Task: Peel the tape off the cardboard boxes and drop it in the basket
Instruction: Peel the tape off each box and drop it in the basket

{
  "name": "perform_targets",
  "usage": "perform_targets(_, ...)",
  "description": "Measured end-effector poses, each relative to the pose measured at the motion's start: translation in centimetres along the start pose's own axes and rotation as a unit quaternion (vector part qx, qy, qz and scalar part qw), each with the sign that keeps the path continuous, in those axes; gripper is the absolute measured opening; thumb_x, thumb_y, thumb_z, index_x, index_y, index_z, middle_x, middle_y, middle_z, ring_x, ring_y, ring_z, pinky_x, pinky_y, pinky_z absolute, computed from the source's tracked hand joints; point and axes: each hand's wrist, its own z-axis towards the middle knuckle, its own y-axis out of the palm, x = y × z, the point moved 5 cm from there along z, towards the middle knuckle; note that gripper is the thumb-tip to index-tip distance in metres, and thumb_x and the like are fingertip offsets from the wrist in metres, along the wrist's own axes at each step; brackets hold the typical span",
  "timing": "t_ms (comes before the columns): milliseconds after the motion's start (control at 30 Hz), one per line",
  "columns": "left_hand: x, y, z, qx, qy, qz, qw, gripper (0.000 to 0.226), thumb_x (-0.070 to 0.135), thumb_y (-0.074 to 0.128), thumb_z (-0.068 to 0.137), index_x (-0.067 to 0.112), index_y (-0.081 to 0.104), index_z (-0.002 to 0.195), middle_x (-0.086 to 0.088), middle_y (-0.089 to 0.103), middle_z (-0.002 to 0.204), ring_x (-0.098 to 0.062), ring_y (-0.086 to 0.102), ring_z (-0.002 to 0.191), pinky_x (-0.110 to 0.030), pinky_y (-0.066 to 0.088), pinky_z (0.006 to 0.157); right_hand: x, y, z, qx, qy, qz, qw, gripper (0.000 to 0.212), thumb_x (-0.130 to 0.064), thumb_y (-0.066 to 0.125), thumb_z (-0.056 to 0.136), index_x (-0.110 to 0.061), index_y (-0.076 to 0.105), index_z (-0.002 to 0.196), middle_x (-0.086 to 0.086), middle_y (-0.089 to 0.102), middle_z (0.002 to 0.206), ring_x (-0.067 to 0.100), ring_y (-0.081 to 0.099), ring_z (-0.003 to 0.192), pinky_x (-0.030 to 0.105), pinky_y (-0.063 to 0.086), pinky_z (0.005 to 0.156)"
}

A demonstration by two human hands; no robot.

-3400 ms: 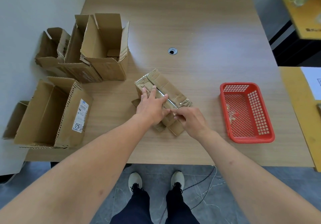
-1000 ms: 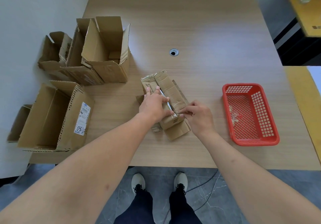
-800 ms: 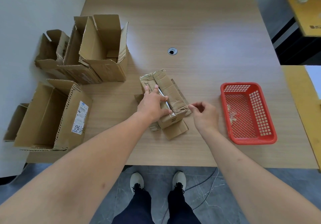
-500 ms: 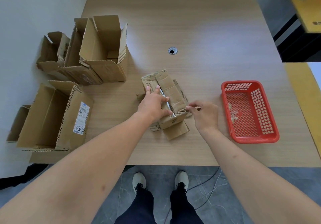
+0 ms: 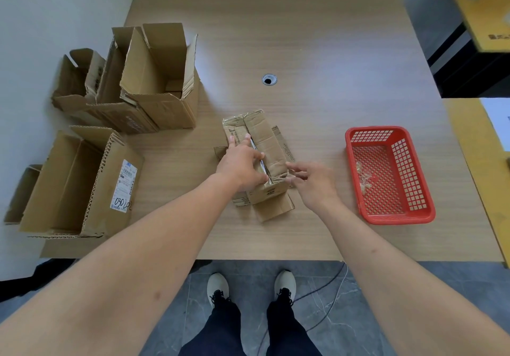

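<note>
Small cardboard box [image 5: 262,145] mid-surface, flaps folded shut, clear tape [image 5: 260,159] along centre seam. Left hand [image 5: 242,165] presses box top, fingers straight. Right hand [image 5: 311,183] at box's near-right corner, fingers loose; whether pinching tape end, cannot tell. Tape likely thin, sticky, tear-prone: pinch lifted end, peel low. Red basket [image 5: 392,214] right, tape scraps inside.

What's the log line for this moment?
left hand: holding cardboard box | right hand: fingers at box's near end | red basket: tape scraps inside

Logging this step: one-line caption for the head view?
Left hand presses the taped cardboard box down while right hand reaches its corner beside the red basket.
</note>
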Motion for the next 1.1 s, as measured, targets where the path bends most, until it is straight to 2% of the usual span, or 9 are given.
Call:
perform_targets(67, 0.7, 0.1, 0.0, 0.013, -0.011, -0.002, 1.0, 0.066, 0.059, 0.083, 0.073, 0.031, 0.064, 0.13, -0.004, 0.014, 0.17, -0.04, -0.001, 0.156, -0.055, 0.024, 0.122, 0.6, -0.1, 0.0, 0.025, 0.042, 0.038, 0.998, 0.023, -0.008, 0.084, 0.078, -0.027, 0.08, 0.089, -0.007, 0.076, 0.087, 0.009, 0.071, 0.078, 0.027, 0.055, 0.081)
perform_targets(167, 1.5, 1.3, -0.4, 0.029, -0.02, 0.014, 0.999, 0.093, 0.072, 0.081, 0.065, 0.022, 0.047, 0.136, -0.007, 0.008, 0.17, -0.046, -0.007, 0.154, -0.056, 0.02, 0.123, 1.7, -0.1, -0.5, 0.068, 0.113, 0.162, 0.978, 0.018, -0.003, 0.084, 0.079, -0.021, 0.079, 0.081, -0.002, 0.078, 0.079, 0.014, 0.075, 0.078, 0.027, 0.059, 0.072)
perform_targets(267, 1.4, 2.1, -0.5, 0.041, -0.006, 0.007, 0.999, 0.096, 0.069, 0.082, 0.066, 0.022, 0.038, 0.138, -0.007, 0.003, 0.17, -0.046, -0.014, 0.152, -0.051, 0.013, 0.124, 2.8, 0.3, -1.5, 0.079, 0.201, 0.353, 0.91, 0.015, 0.004, 0.077, 0.085, -0.011, 0.074, 0.084, 0.006, 0.077, 0.077, 0.014, 0.076, 0.073, 0.02, 0.058, 0.061)
perform_targets(333, 1.1, 2.0, -0.5, 0.041, 0.001, -0.001, 0.999, 0.093, 0.068, 0.083, 0.065, 0.023, 0.041, 0.135, -0.006, 0.005, 0.17, -0.046, -0.013, 0.153, -0.05, 0.014, 0.124, 3.7, 0.5, -1.9, 0.096, 0.244, 0.424, 0.867, 0.013, 0.007, 0.073, 0.087, -0.005, 0.07, 0.088, 0.01, 0.075, 0.078, 0.016, 0.076, 0.071, 0.023, 0.059, 0.061)
perform_targets(400, 1.0, 1.8, -0.5, 0.038, 0.005, 0.0, 0.999, 0.093, 0.068, 0.084, 0.065, 0.023, 0.041, 0.135, -0.005, 0.005, 0.171, -0.046, -0.013, 0.153, -0.05, 0.015, 0.124, 4.3, 0.6, -2.3, 0.11, 0.263, 0.445, 0.849, 0.013, 0.01, 0.073, 0.087, -0.002, 0.069, 0.089, 0.014, 0.074, 0.082, 0.019, 0.076, 0.072, 0.026, 0.06, 0.063)
perform_targets(533, 1.0, 2.0, -0.7, 0.039, 0.01, -0.003, 0.999, 0.09, 0.067, 0.084, 0.065, 0.023, 0.042, 0.132, -0.004, 0.006, 0.171, -0.045, -0.012, 0.153, -0.05, 0.019, 0.123, 4.4, 1.2, -2.5, 0.067, 0.247, 0.418, 0.871, 0.011, 0.005, 0.073, 0.089, -0.006, 0.075, 0.093, 0.015, 0.077, 0.093, 0.023, 0.076, 0.087, 0.032, 0.063, 0.078)
perform_targets(733, 1.0, 2.1, -0.6, 0.05, 0.015, -0.006, 0.999, 0.086, 0.067, 0.084, 0.065, 0.024, 0.044, 0.128, -0.006, 0.009, 0.17, -0.046, -0.012, 0.153, -0.05, 0.019, 0.123, 4.0, 1.0, -2.5, 0.014, 0.249, 0.484, 0.839, 0.012, -0.001, 0.061, 0.1, 0.0, 0.072, 0.102, 0.02, 0.076, 0.102, 0.028, 0.075, 0.097, 0.038, 0.061, 0.089)
perform_targets(900, 1.2, 2.4, -0.6, 0.054, 0.008, -0.01, 0.998, 0.081, 0.067, 0.084, 0.064, 0.027, 0.044, 0.122, -0.007, 0.008, 0.17, -0.046, -0.012, 0.153, -0.049, 0.02, 0.122, 4.2, 0.2, -2.6, 0.074, 0.238, 0.428, 0.869, 0.014, 0.01, 0.077, 0.082, -0.003, 0.075, 0.088, 0.018, 0.075, 0.092, 0.03, 0.076, 0.09, 0.035, 0.063, 0.081)
perform_targets(1100, 2.1, 3.0, -1.2, 0.052, 0.014, -0.01, 0.998, 0.08, 0.067, 0.084, 0.064, 0.028, 0.044, 0.121, -0.003, 0.006, 0.171, -0.043, -0.01, 0.154, -0.05, 0.028, 0.118, 4.6, -1.8, -2.6, 0.169, 0.188, 0.275, 0.928, 0.038, -0.003, 0.094, 0.061, -0.02, 0.072, 0.088, 0.001, 0.073, 0.079, 0.015, 0.072, 0.075, 0.039, 0.062, 0.081)
